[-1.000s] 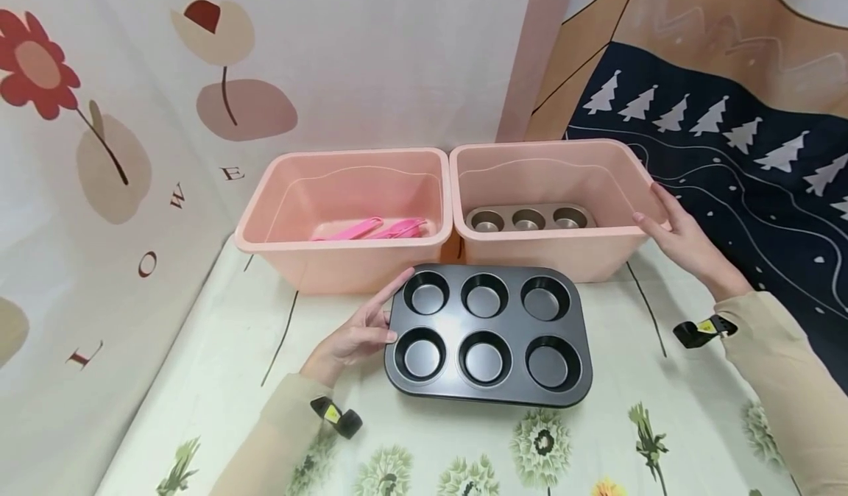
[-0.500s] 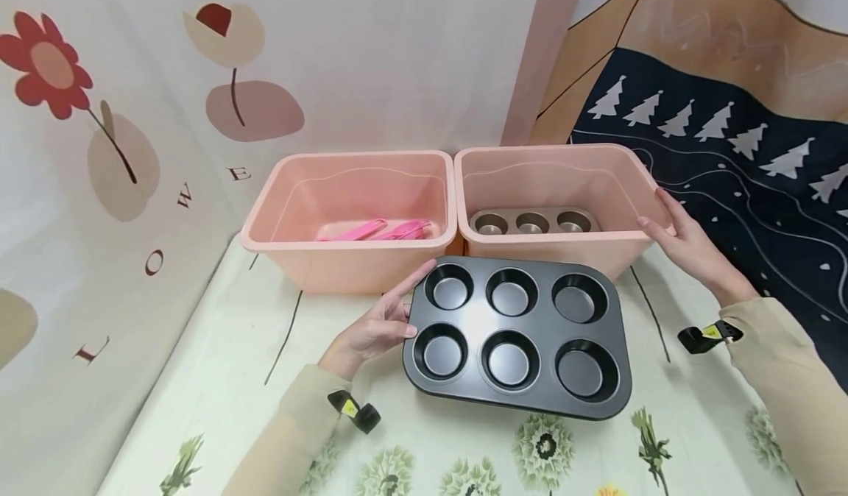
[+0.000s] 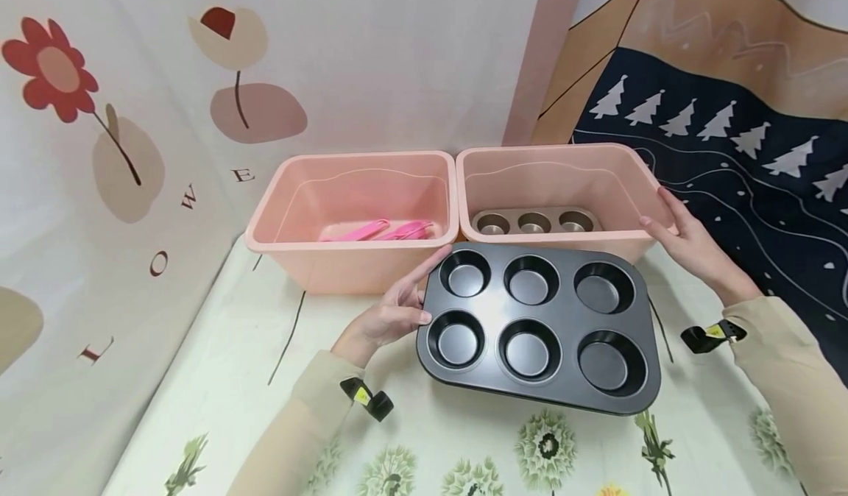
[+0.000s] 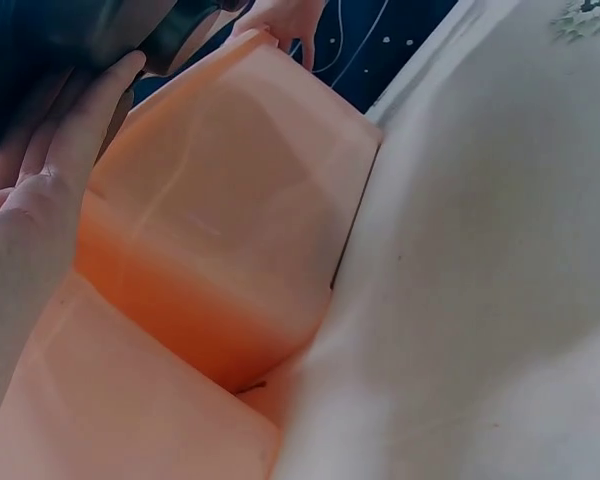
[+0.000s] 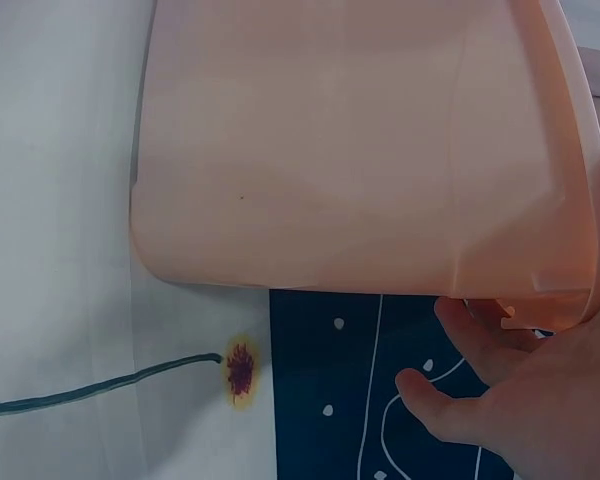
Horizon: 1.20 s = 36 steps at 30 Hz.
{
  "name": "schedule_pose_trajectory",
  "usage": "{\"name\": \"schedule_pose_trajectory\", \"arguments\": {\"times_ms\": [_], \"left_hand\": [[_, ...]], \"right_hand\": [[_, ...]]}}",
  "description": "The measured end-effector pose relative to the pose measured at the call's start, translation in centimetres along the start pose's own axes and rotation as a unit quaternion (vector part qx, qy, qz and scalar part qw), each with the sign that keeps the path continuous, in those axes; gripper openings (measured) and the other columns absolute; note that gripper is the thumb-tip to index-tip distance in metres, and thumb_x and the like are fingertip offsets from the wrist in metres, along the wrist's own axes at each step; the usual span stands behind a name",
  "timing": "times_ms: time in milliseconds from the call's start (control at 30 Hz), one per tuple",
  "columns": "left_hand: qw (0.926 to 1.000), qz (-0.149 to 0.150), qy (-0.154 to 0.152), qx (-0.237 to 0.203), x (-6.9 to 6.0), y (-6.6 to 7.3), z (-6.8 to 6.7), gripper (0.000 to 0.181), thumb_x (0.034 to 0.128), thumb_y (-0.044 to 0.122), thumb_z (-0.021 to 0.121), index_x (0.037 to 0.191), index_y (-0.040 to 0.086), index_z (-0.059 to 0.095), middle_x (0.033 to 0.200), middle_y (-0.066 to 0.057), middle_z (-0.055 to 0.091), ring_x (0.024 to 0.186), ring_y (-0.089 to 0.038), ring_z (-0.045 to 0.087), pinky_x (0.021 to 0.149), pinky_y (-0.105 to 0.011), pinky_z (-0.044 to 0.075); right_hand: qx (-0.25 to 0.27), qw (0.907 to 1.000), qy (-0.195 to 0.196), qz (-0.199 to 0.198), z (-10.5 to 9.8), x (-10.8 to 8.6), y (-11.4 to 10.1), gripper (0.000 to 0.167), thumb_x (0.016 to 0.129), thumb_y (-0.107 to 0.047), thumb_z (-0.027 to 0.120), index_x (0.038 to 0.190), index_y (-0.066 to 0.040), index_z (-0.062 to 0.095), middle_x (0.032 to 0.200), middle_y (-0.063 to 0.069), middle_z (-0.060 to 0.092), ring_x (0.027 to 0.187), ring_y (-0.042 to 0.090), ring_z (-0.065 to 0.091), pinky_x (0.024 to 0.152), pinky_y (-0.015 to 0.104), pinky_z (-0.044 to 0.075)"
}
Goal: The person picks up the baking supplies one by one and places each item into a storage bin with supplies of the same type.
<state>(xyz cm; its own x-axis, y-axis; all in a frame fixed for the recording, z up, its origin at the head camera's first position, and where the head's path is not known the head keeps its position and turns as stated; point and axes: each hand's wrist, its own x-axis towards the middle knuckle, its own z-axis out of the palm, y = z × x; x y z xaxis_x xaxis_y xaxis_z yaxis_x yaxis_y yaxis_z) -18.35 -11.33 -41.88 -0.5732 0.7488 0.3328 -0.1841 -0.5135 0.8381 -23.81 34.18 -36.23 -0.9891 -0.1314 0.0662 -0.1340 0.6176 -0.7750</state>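
A dark grey muffin tin (image 3: pixel 492 319) with two rows of round cups is held up in front of the pink bins, tilted down on its right side. My left hand (image 3: pixel 392 315) holds its left edge, thumb on top and fingers beneath; the left wrist view shows the fingers (image 4: pixel 68 140) against its underside. My right hand (image 3: pixel 695 249) holds the front right corner of the right pink bin (image 3: pixel 556 154). From the right wrist view, some fingers (image 5: pixel 435 405) hang loosely below the rim. Inside that bin lies a brownish muffin tin (image 3: pixel 546 213), its front part hidden.
A second pink bin (image 3: pixel 291 268) stands close beside the first on the left, with pink slender utensils (image 3: pixel 361 231) inside. Both bins stand on a pale flowered cloth (image 3: pixel 218 378). Behind hang printed cloths (image 3: pixel 391 54).
My left hand has moved right and slightly up with the dark muffin tin, which now looks larger and overlaps the right bin's front wall more. The right hand stays at the bin's corner.
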Motion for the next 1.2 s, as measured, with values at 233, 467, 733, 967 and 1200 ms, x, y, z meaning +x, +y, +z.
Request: {"name": "schedule_pose_trajectory", "arguments": {"times_ms": [233, 467, 733, 967, 1200], "left_hand": [[0.9998, 0.001, 0.019, 0.008, 1.3, 0.9, 0.2, 0.094, 0.0786, -0.016, 0.044, 0.157, 0.020, 0.006, 0.119, -0.011, 0.060, 0.087, -0.016, 0.064, 0.074, -0.027, 0.054], [0.9982, 0.009, 0.059, 0.012, 2.6, 1.8, 0.5, 0.094, 0.0774, -0.016, 0.044, 0.157, 0.023, 0.013, 0.130, -0.014, 0.052, 0.089, -0.018, 0.065, 0.071, -0.028, 0.056], [0.9955, 0.025, 0.089, -0.017, 4.2, 2.7, 0.7, 0.094, 0.0770, -0.019, 0.040, 0.157, 0.021, 0.011, 0.141, -0.020, 0.037, 0.104, -0.023, 0.061, 0.083, -0.032, 0.054], [0.9928, 0.033, 0.113, -0.023, 4.9, 3.1, 0.4, 0.092, 0.0778, -0.019, 0.038, 0.157, 0.019, 0.011, 0.140, -0.020, 0.027, 0.102, -0.021, 0.059, 0.080, -0.031, 0.055], [0.9914, 0.047, 0.120, -0.021, 5.6, 3.5, 0.5, 0.089, 0.0793, -0.020, 0.034, 0.157, 0.017, 0.010, 0.134, -0.017, 0.035, 0.102, -0.020, 0.058, 0.080, -0.029, 0.055]], "right_hand": [[-0.009, 0.9999, -0.004, 0.007, -0.1, -0.1, 0.1, 0.079, 0.102, -0.034, 0.045, 0.154, -0.006, -0.009, 0.154, 0.031, -0.001, 0.138, 0.050, 0.006, 0.107, 0.068, 0.010], [-0.010, 0.9999, -0.007, 0.004, -0.2, 0.0, 0.4, 0.076, 0.103, -0.033, 0.042, 0.154, -0.006, -0.008, 0.154, 0.031, -0.002, 0.137, 0.052, 0.006, 0.103, 0.072, 0.012], [-0.008, 0.9999, -0.006, -0.001, -0.1, 0.0, 0.3, 0.075, 0.104, -0.033, 0.040, 0.154, -0.007, -0.009, 0.156, 0.027, -0.005, 0.138, 0.052, 0.006, 0.102, 0.072, 0.013], [-0.011, 0.9999, -0.004, 0.007, 0.0, 0.2, 0.1, 0.075, 0.104, -0.035, 0.040, 0.154, -0.008, -0.010, 0.155, 0.030, -0.002, 0.136, 0.053, 0.011, 0.101, 0.073, 0.018], [-0.013, 0.9999, 0.000, 0.007, 0.1, 0.1, 0.1, 0.075, 0.104, -0.035, 0.040, 0.154, -0.007, -0.009, 0.154, 0.032, -0.001, 0.136, 0.053, 0.011, 0.100, 0.073, 0.018]]}}
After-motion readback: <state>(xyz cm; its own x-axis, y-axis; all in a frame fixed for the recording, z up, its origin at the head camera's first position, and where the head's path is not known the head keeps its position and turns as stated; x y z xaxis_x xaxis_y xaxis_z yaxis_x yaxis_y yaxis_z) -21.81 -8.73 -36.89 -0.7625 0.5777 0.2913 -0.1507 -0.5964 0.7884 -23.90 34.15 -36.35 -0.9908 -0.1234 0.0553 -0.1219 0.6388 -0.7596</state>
